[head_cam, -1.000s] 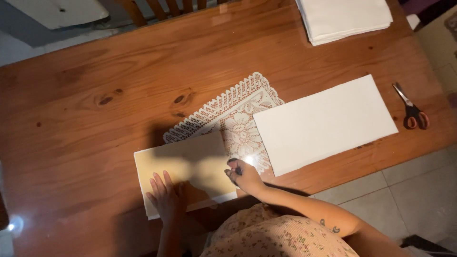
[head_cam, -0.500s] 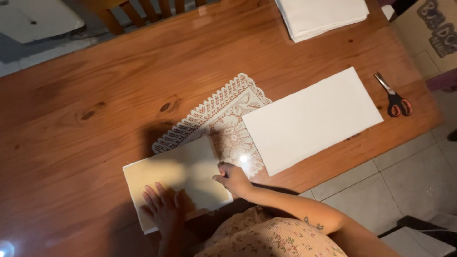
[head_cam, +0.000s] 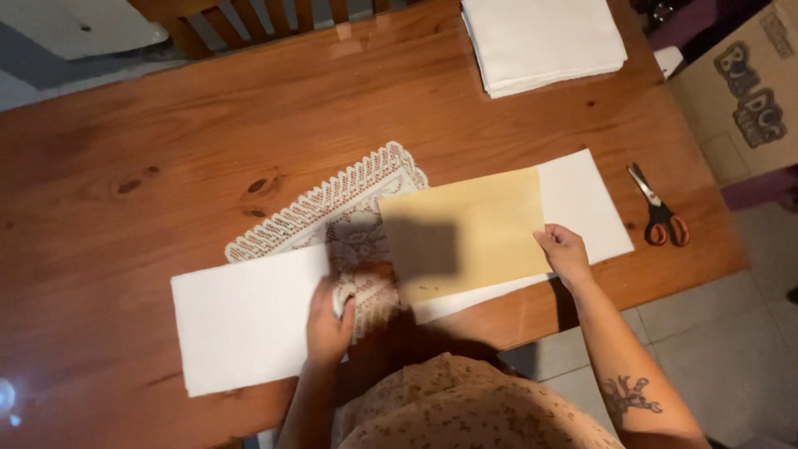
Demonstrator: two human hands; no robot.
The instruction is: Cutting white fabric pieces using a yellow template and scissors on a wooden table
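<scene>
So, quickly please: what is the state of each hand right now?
Left hand: closed on the edge of the white lace cloth.
Right hand: holding the edge of the tan rectangular paper sheet.

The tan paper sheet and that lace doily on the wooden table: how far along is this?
Done: a white rectangular sheet lies flat at the left. In hand: the right hand sets the tan paper sheet on another white sheet; the left hand grips the white lace doily. Left: the stack of white sheets and the orange-handled scissors lie untouched.
</scene>
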